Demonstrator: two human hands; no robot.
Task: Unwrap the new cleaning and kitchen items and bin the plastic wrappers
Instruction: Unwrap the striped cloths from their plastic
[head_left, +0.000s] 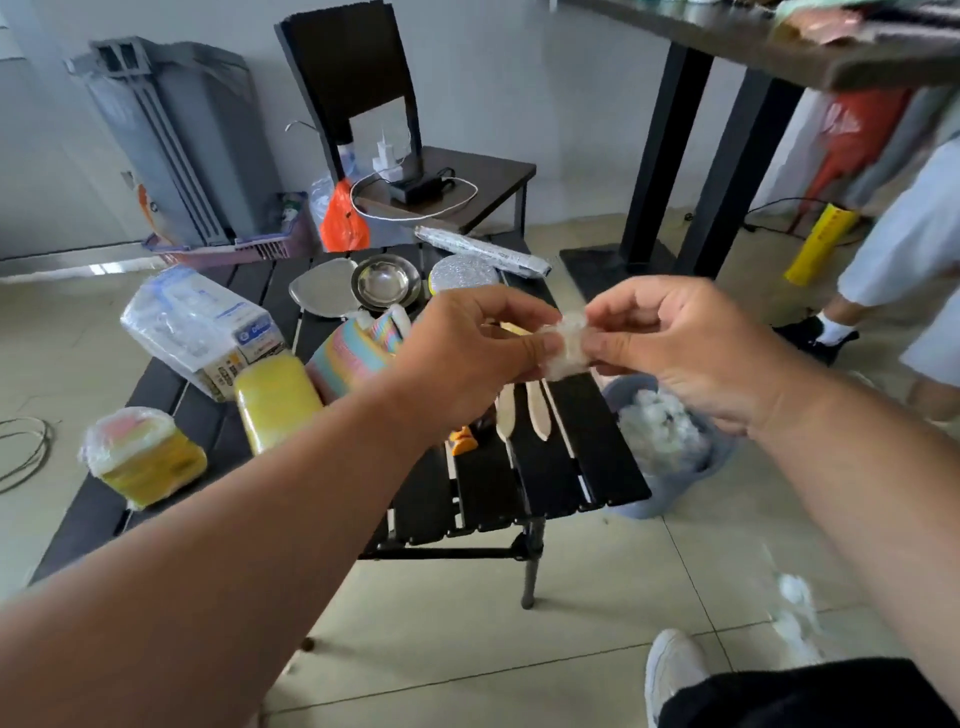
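Soft, even daylight fills the room with only faint shadows, small glare spots show on the steel bowl (385, 283) near twelve o'clock, wide-angle bending bows the edges, and motion blur smears the tabletop (810, 47) at one o'clock.

From where I sit, no text reads clearly. Blue and white label printing marks the clear plastic pack (200, 325) at left of frame, too blurred to make out. Dark characters run down the yellow tube (820, 244) at right, and white markings cross the red bag (847, 135), all illegible.
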